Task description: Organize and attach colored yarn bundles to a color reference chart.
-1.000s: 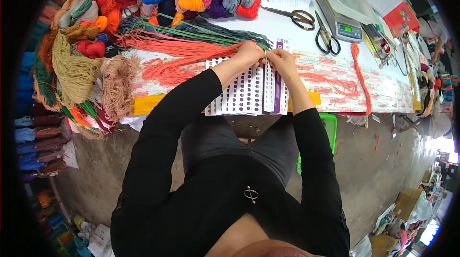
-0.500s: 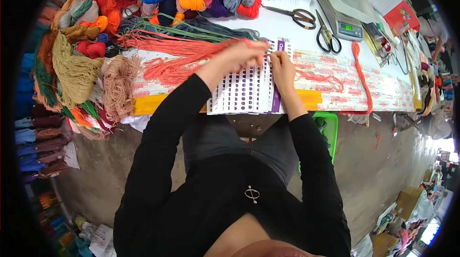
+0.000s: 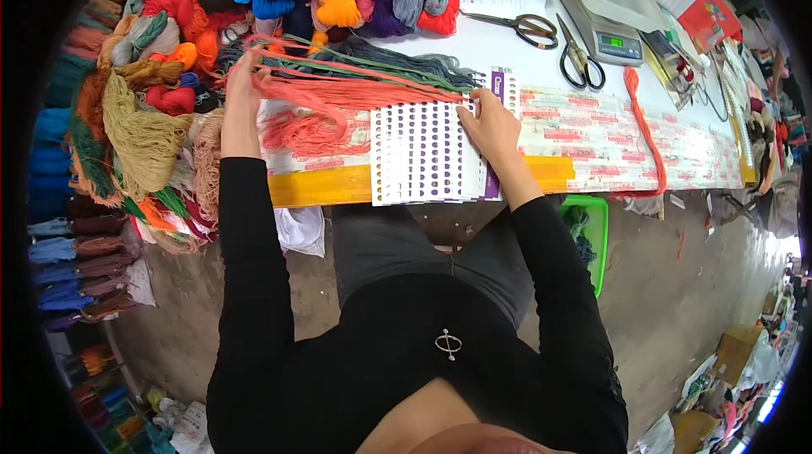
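My left hand (image 3: 243,107) is out at the left, its fingers closed around coral thread (image 3: 338,94). The strands stretch from it to the right, across the table to a white card with rows of punched holes (image 3: 414,154). At the card's upper right, my right hand (image 3: 494,128) pinches the card's edge, where the coral strands meet it; its fingertips partly hide the spot. Dark grey-green threads (image 3: 381,65) lie behind the coral ones, also reaching the card. A purple-edged strip (image 3: 496,86) shows beside the right hand.
Colourful yarn skeins (image 3: 338,1) are heaped at the back left. Two pairs of scissors (image 3: 579,65) and a digital scale (image 3: 616,44) lie at the back right. A twisted coral skein (image 3: 644,132) rests at the right. Below the table edge sits a green basket (image 3: 597,242).
My left hand has swung from beside the right hand at the card far to the left, drawing the coral thread out straight. My right hand stays at the card.
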{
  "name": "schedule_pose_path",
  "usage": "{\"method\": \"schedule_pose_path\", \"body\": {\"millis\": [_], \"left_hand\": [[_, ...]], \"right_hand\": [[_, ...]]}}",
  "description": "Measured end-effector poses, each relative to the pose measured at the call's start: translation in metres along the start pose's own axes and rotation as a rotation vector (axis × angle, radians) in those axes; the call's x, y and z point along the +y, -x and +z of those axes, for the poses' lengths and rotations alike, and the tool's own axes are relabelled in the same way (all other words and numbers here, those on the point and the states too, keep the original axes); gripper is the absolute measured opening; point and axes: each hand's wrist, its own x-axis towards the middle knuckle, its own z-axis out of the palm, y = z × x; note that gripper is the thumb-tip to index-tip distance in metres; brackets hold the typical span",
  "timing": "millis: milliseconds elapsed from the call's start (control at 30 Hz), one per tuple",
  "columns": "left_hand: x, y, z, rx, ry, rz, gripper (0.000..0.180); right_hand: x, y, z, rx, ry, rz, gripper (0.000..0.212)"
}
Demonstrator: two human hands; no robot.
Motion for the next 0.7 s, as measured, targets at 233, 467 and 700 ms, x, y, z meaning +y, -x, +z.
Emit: {"method": "schedule_pose_path", "body": {"millis": [233,467,700], "left_hand": [[-0.031,0.134,0.097,-0.439,-0.209,-0.183,0.045],[-0.043,0.198,0.178,-0.921,0.047,-0.495,0.048],[-0.047,0.191,0.181,-0.996,0.384,-0.599,0.052]], "right_hand": [[-0.006,0.004,-0.015,-0.035,-0.444,0.072,0.016],[-0.074,0.032,-0.032,-0.258,-0.94,0.185,0.013],[-0.074,0.031,-0.05,-0.255,-1.16,0.25,0.016]]}}
